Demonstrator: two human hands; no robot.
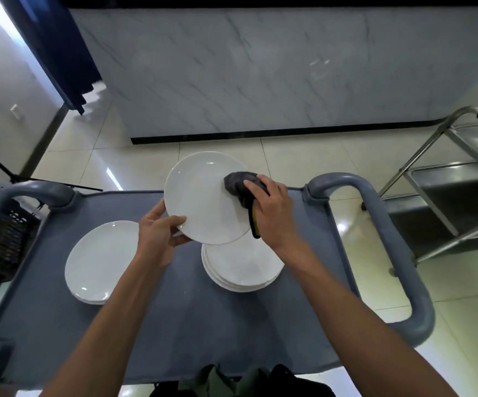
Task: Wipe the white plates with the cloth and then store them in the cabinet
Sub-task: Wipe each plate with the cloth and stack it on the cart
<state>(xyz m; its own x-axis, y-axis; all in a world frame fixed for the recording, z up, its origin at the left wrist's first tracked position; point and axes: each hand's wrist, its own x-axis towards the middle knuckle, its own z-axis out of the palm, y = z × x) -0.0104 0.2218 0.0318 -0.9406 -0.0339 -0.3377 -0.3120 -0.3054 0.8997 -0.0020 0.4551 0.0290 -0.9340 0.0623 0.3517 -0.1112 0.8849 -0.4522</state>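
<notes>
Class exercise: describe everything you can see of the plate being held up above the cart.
The held plate is round, plain glossy white, ceramic-looking, with no visible marks. It is tilted, raised above the grey cart and overlapping the right-hand stack. The left hand pinches its lower-left rim; the right hand presses a dark cloth against its right edge.

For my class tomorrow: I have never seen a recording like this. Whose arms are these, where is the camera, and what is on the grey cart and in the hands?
There is no machine here. A person wears one wide-angle camera on the head, looking down at their own bare arms. The left hand pinches the rim of a round white plate, lifted and tilted above the grey plastic cart top. The right hand grips a dark grey cloth with a yellow edge and presses it on that plate. Two stacks of white plates rest on the cart: a left stack and a right stack. A steel trolley stands at the right.
</notes>
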